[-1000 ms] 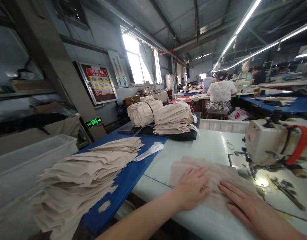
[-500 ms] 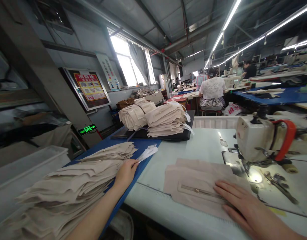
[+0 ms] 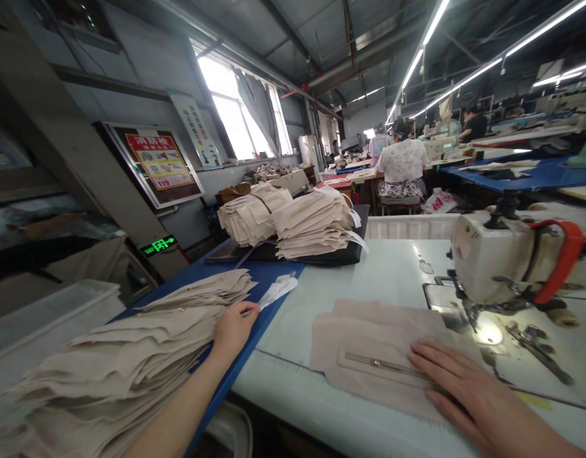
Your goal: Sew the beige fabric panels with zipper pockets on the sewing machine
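- the left hand [image 3: 236, 327], left of centre in the lower half of the frame, has its thumb and fingertips closed on the near end of some white strips [image 3: 278, 289].
- those strips lie on a blue tabletop [image 3: 192, 266], beside a long fanned stack of beige fabric pieces [image 3: 150, 343] filling the lower left.
- the right hand [image 3: 457, 378], lower right, rests flat and open, palm down, fingers together, gripping nothing.
- beneath it, right of centre in the lower half, a beige fabric piece [image 3: 343, 327] is spread on a pale green table [image 3: 393, 261]; its zipper [image 3: 357, 360] runs under the fingers, the gold-coloured pull showing.
- just beyond that hand, at the right edge, i see a sewing machine [image 3: 488, 254] with a red-orange guard [image 3: 564, 261] and its lamp lit.
- mid-frame, two beige fabric bundles [image 3: 312, 222] sit side by side on a black pad [image 3: 340, 256].
- upper right, a co-worker [image 3: 402, 162] in a pale top sits facing away.
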`<state>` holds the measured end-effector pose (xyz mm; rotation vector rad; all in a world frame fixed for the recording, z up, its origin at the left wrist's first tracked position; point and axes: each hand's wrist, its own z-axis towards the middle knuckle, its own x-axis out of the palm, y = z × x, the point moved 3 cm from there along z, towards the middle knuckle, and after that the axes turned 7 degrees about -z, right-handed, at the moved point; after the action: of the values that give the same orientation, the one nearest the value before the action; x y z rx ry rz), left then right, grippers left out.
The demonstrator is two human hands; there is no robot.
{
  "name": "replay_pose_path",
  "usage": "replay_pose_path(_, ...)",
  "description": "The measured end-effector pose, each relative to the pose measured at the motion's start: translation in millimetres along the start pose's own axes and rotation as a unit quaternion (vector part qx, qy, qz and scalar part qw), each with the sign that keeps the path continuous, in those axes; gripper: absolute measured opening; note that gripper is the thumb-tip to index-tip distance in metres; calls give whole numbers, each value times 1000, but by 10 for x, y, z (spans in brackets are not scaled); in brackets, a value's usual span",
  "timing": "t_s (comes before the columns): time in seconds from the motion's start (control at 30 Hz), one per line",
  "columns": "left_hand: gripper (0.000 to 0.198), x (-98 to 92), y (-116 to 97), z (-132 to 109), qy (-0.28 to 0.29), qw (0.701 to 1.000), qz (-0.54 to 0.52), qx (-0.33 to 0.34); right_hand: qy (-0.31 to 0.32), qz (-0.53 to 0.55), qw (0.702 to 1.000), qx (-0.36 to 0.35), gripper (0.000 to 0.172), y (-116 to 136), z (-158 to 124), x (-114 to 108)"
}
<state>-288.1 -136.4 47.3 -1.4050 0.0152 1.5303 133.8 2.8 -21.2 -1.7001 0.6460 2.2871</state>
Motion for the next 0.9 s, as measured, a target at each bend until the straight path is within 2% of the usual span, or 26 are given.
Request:
replay_pose_path(0.27,17,-14,69,62,-7,997,-63,-43,36,-22,999,9,47,38,16,-24)
replay_pose_path(0.9,28,41,204,55,-4,979,-166,-116,-42,-53,997,-37,43,38,-12,-17)
